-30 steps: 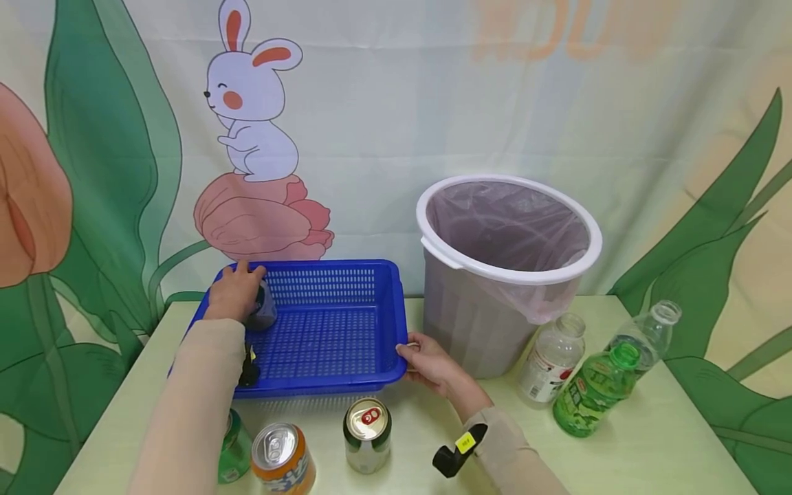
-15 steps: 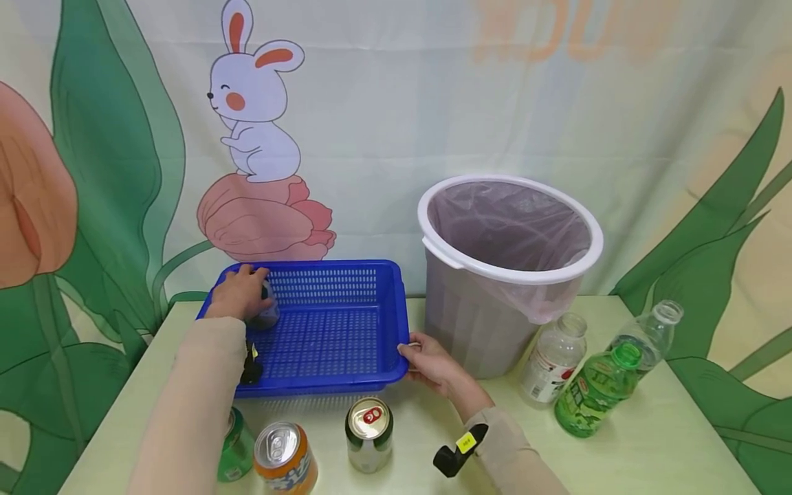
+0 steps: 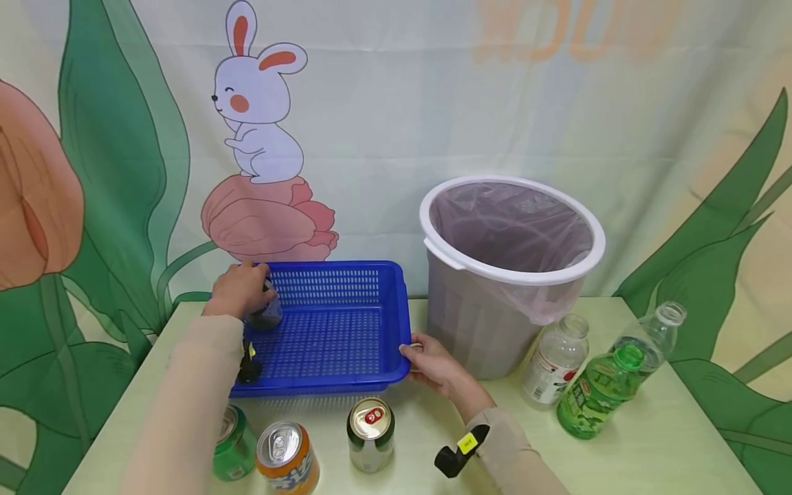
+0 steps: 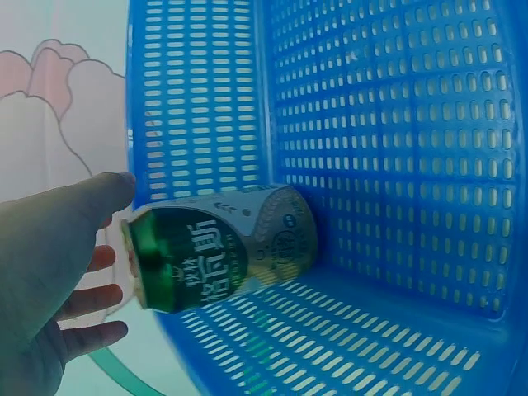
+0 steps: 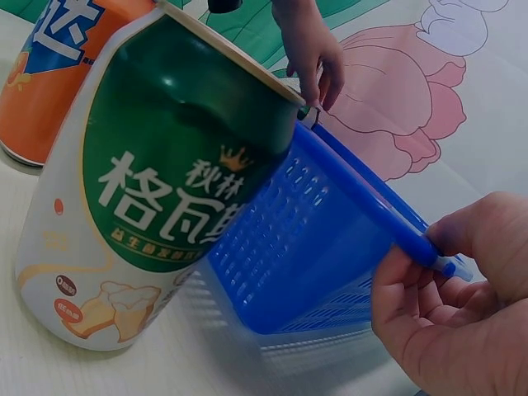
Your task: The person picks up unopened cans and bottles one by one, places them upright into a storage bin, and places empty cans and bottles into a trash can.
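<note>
A perforated blue basket [image 3: 322, 381] stands on the table at centre left. Inside its left end a green and white drink can [image 4: 223, 247] stands against the wall. My left hand [image 3: 240, 290] is over that can; in the left wrist view its thumb and fingers are loosely spread beside the can's top, with a gap showing. With thumb and fingers, my right hand [image 5: 462, 305] pinches the basket's rim at the right end. In front of the basket stand another green and white can [image 3: 371, 440], an orange can [image 3: 287, 460] and a green can [image 3: 235, 447], partly behind my left sleeve.
A grey bin [image 3: 470, 316] with a white rim and a plastic liner stands right of the basket. Beside it are a clear bottle with a label [image 3: 555, 364], a green bottle [image 3: 600, 392] and another clear bottle [image 3: 658, 337]. A printed cloth [image 3: 371, 137] hangs behind the table.
My left hand has loosened slightly around the can in the basket, its wrist shifting a little left. The right hand keeps its hold on the rim; the head view has drifted slightly.
</note>
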The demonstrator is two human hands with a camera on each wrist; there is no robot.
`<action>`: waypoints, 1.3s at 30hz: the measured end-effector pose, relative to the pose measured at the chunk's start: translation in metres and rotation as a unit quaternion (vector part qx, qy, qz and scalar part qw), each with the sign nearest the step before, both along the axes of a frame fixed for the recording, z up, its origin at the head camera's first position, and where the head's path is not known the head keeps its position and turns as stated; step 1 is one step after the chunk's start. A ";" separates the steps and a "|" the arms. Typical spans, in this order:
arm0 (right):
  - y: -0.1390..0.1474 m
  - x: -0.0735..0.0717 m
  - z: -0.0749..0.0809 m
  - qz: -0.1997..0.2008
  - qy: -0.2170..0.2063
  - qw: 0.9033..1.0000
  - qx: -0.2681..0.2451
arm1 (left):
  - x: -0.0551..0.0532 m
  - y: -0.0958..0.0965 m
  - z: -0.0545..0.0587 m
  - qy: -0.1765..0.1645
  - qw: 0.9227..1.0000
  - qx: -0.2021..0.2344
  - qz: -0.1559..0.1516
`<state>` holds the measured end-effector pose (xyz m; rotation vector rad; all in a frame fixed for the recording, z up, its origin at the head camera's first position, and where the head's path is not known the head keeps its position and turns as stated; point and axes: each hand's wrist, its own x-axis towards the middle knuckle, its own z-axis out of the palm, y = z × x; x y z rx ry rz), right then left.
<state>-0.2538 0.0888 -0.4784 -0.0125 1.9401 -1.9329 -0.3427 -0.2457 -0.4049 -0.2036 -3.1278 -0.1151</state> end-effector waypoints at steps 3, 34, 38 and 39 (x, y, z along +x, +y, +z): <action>0.001 0.000 0.001 -0.002 0.001 1.000 -0.001 | 0.002 0.002 0.009 0.016 1.000 0.002 -0.010; -0.001 0.003 0.005 -0.002 -0.003 1.000 0.001 | 0.032 0.029 0.055 0.080 0.991 -0.023 -0.109; -0.001 0.000 0.001 -0.004 -0.003 1.000 -0.001 | 0.039 0.033 0.058 0.077 0.989 -0.027 -0.119; -0.001 0.000 0.001 -0.004 -0.003 1.000 0.000 | 0.041 0.034 0.058 0.078 0.989 -0.028 -0.121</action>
